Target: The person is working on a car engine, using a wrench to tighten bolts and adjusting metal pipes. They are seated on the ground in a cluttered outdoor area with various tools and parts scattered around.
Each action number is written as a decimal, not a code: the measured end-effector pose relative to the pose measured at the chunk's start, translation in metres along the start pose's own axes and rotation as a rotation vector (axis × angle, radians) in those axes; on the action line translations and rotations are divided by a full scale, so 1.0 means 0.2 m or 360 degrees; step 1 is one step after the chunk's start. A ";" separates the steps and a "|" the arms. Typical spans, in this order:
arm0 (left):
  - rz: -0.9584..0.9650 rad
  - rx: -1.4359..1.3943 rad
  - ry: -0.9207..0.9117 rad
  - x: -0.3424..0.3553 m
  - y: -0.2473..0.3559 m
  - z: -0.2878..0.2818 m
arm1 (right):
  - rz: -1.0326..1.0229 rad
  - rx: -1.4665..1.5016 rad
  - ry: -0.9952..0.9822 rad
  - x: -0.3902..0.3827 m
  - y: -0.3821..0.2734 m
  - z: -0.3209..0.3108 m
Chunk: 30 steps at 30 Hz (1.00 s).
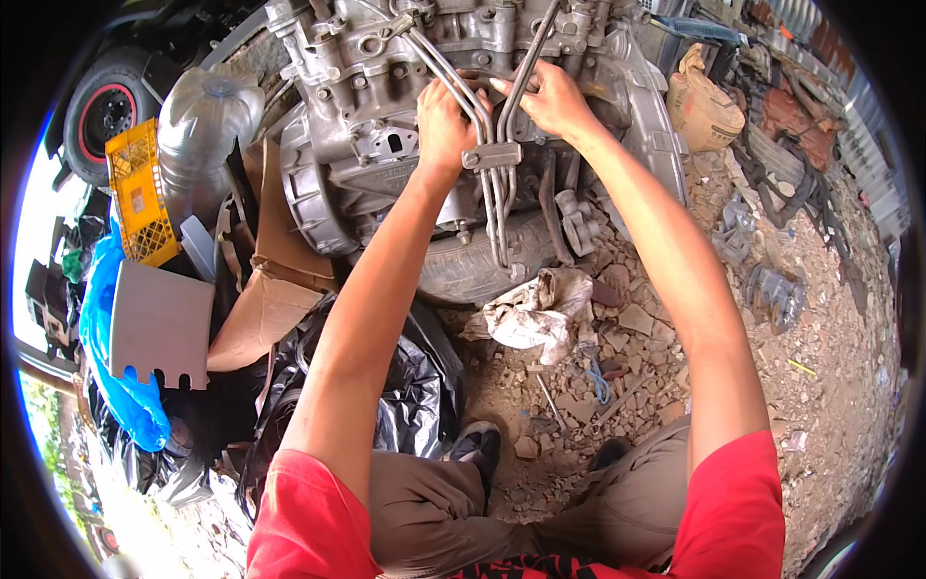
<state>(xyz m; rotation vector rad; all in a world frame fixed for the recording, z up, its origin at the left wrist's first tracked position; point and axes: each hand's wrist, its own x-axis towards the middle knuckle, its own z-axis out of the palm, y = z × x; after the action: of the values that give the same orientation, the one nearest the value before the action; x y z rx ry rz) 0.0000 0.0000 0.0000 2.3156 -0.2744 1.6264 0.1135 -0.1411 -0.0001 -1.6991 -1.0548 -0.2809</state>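
A large grey metal engine block (386, 145) with a bell-shaped housing stands in front of me. Over its face runs a bundle of bent metal pipes (497, 203), joined by a small clamp plate (492, 155). My left hand (446, 125) is curled against the block, just left of the pipes, its fingertips hidden behind them. From the other side, my right hand (555, 101) reaches behind the right-hand pipe, thumb and fingers bent inward. Both hands are closed near a dark curved gap in the block; whatever they grip is hidden.
Below the engine lies a tyre (482, 261), with a dirty white rag (540, 314) on rubble nearby. Cardboard (265, 314), a yellow crate (141, 193), a large clear bottle (207, 121) and black plastic bags (420, 376) crowd the left. A sack (704, 106) stands at right.
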 end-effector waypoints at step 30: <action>0.0038 0.0021 -0.0002 0.01 -0.01 0.00 | 0.0020 0.0179 -0.0118 0.01 0.06 0.00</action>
<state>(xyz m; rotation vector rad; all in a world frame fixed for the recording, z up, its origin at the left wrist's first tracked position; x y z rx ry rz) 0.0007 0.0030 0.0019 2.3320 -0.2935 1.6424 0.1236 -0.1404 -0.0071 -1.6248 -1.0935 -0.1481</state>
